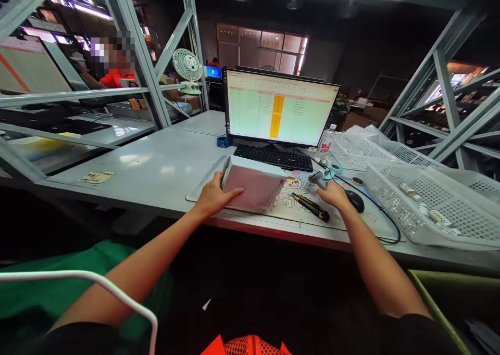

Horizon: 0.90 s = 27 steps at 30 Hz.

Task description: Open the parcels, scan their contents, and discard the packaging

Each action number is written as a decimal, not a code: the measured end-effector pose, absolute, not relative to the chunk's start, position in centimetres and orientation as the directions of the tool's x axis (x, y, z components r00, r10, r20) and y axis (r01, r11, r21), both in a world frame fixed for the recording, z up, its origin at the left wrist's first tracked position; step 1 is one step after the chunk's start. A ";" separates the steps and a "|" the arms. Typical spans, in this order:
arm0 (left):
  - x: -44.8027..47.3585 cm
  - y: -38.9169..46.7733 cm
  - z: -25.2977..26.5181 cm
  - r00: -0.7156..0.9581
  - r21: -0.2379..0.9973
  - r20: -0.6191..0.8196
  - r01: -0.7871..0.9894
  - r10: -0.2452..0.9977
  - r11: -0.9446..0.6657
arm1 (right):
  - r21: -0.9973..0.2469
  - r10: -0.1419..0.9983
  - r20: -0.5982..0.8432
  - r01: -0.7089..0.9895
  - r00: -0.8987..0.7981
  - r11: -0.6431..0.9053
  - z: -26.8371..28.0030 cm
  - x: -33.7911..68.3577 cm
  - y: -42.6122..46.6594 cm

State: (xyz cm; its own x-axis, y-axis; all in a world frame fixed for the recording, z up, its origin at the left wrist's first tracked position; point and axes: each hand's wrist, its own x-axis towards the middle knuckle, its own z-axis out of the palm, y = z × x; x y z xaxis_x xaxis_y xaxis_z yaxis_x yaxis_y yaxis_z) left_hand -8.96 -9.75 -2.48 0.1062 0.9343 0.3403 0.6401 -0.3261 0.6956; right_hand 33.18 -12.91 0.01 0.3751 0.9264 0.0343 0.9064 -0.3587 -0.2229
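My left hand [216, 194] grips the left end of a pink and white box [253, 186], thumb on the pink face and fingers behind. The box is tilted over the front of a patterned desk mat [287, 209], and its pink face looks glossy, as if wrapped in plastic. My right hand [335, 194] is closed around a grey handheld barcode scanner [318, 179], low over the mat. Between the hands lies a black and yellow utility knife [311, 206]. A black mouse [354, 201] sits just right of my right wrist.
Behind the box stand a keyboard [273, 157] and a monitor [279, 108] showing a spreadsheet. White perforated baskets [425, 204] line the right side, with a bottle [327, 139] and tape rolls nearby. A black cable [390, 217] curves across the mat. Metal frames flank the desk; a person [117, 74] is at left.
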 end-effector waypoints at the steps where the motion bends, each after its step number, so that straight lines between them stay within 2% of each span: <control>1: -8.8 -9.7 -2.1 0.066 0.736 0.259 0.632 0.964 -0.241 | -0.251 0.946 0.042 0.920 0.320 -0.300 0.9 33.2 -13.8; 5: -8.1 -9.0 -1.8 -0.010 0.768 0.139 0.632 0.990 -0.101 | -0.377 0.983 0.166 0.917 -0.073 0.131 4.2 32.1 -18.4; 7: -7.7 -8.7 -1.9 -0.027 0.746 0.126 0.661 0.992 -0.076 | -0.377 0.956 0.230 0.889 -0.183 0.261 5.3 30.7 -20.5; 14: -7.3 -8.3 -2.4 0.041 0.755 0.098 0.648 0.994 -0.101 | -0.324 0.941 0.282 0.904 -0.188 0.278 6.2 27.9 -21.6; 18: -8.9 -7.0 -3.5 0.087 0.813 0.077 0.571 0.993 -0.113 | -0.313 0.952 0.289 0.930 -0.101 0.194 4.1 29.8 -18.4; 21: -10.6 -5.5 -4.8 0.064 0.879 0.080 0.466 0.995 -0.100 | -0.281 0.978 0.187 0.959 0.089 -0.033 1.5 31.6 -15.0; 24: -11.8 -4.5 -6.2 -0.016 0.932 0.140 0.339 0.990 -0.126 | -0.206 0.945 0.094 0.935 0.314 -0.290 -1.1 32.8 -12.4; 27: -12.4 -4.3 -7.2 -0.055 0.953 0.161 0.268 0.985 -0.140 | -0.182 0.900 0.102 0.898 0.423 -0.401 -2.9 33.0 -11.1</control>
State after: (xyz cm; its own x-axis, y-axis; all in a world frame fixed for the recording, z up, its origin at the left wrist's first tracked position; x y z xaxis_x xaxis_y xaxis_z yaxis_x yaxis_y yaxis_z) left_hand -12.35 -4.25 -7.20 -0.0552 0.9855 0.1606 0.2679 -0.1403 0.9532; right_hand 33.00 -11.08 -2.89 0.4231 0.9003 0.1021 0.8977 -0.4012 -0.1821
